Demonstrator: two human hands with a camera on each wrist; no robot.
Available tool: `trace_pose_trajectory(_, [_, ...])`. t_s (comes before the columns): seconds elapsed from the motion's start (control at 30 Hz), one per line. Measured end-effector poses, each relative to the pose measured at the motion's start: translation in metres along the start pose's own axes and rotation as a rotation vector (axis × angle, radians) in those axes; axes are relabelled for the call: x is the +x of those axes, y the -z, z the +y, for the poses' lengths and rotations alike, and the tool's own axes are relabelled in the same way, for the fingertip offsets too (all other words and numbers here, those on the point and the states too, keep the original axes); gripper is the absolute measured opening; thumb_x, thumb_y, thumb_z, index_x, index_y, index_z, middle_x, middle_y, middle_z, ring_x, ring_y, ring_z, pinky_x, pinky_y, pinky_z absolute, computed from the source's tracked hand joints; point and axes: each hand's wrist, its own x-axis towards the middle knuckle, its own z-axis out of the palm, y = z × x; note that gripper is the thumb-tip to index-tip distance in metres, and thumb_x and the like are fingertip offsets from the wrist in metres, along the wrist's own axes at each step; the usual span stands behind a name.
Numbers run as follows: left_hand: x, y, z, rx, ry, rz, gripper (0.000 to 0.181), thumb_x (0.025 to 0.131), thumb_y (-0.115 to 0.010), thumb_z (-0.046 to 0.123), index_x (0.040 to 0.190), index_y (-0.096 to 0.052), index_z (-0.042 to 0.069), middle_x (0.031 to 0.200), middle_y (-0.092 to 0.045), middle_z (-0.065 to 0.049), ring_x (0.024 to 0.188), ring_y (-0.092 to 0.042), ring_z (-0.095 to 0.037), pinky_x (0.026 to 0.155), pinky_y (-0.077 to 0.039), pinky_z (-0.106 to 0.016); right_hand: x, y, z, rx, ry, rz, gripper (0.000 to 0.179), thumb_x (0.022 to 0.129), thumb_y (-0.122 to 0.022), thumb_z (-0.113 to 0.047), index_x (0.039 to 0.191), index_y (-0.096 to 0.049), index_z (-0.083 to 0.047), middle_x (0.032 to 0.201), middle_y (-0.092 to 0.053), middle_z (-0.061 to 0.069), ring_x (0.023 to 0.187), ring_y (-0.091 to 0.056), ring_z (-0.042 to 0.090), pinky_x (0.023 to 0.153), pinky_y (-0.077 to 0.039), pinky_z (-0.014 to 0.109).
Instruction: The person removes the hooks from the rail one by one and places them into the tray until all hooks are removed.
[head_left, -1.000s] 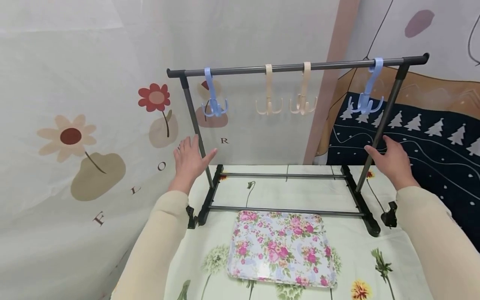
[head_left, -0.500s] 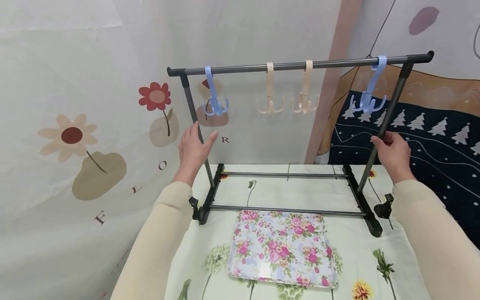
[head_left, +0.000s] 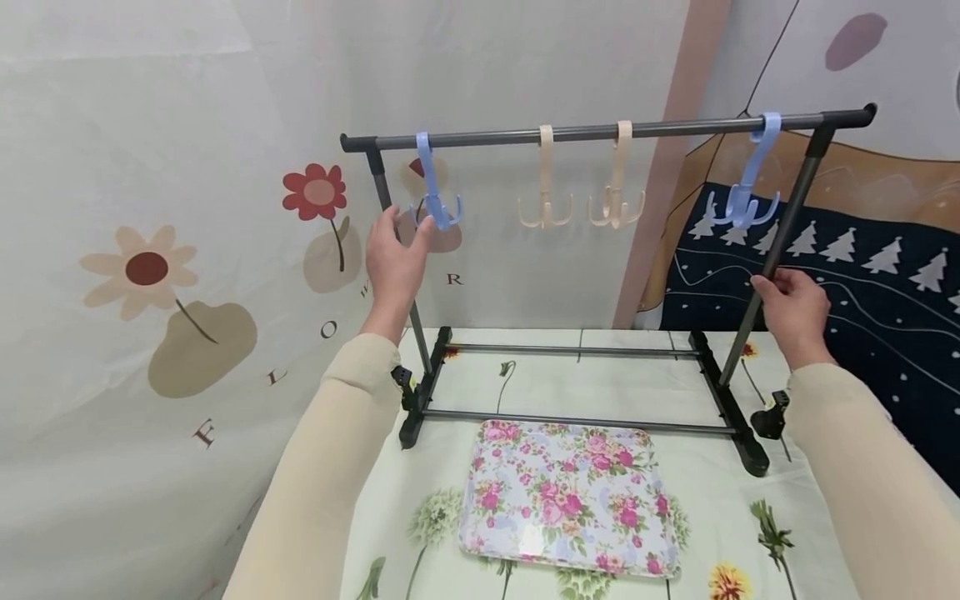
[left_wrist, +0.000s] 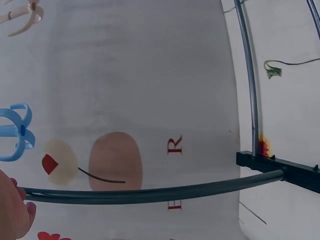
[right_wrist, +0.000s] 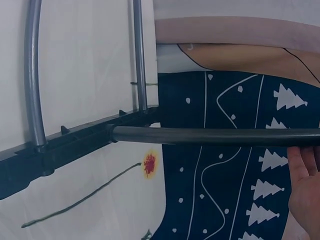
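Observation:
A dark metal rack [head_left: 675, 129] stands on the table, with hook hangers on its top bar. My left hand [head_left: 396, 271] is raised beside the left post [head_left: 420, 333], thumb apart from the fingers. Its thumb overlaps the lower prongs of the left blue hook hanger [head_left: 431, 183] in the head view; contact there is unclear. In the left wrist view my left fingers [left_wrist: 29, 207] lie at the post. My right hand [head_left: 798, 312] holds the right post [head_left: 753, 308] between thumb and fingers. Two beige hook hangers [head_left: 546, 179] and another blue hook hanger [head_left: 753, 171] hang farther right.
A floral tray [head_left: 566, 500] lies in front of the rack on the flower-print tablecloth [head_left: 435, 467]. Black feet [head_left: 738, 425] joined by two low bars [head_left: 577, 422] form the rack's base. A printed curtain [head_left: 187, 125] hangs behind.
My left hand has risen along the left post towards the blue hook hanger. The right hand has moved from beside the right post to hold it. The view has shifted slightly.

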Motion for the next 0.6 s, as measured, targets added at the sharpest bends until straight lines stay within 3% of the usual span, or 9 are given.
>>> trace_pose_trajectory(0.23, [0.009, -0.004, 0.016, -0.081, -0.026, 0.069, 0.06, 0.096, -0.063, 0.045, 0.143, -0.048, 0.012, 0.135, -0.056, -0.007, 0.129, -0.05, -0.018, 0.105, -0.037, -0.026, -0.001, -0.003, 0.002, 0.038, -0.024, 0.018, 0.057, 0.099, -0.052, -0.049, 0.134, -0.054, -0.004, 0.101, -0.056, -0.011, 0.086, -0.047, 0.001, 0.076, -0.038, 0.025])
trace_pose_trajectory(0.6, [0.025, -0.011, 0.04, -0.184, 0.035, 0.126, 0.052, 0.096, -0.066, 0.036, 0.139, -0.052, 0.01, 0.128, -0.058, -0.008, 0.122, -0.053, -0.019, 0.098, -0.043, -0.024, -0.003, 0.0, 0.0, 0.032, -0.036, 0.003, 0.058, 0.1, -0.052, -0.048, 0.135, -0.053, -0.002, 0.103, -0.057, -0.005, 0.085, -0.048, 0.005, 0.075, -0.039, 0.027])
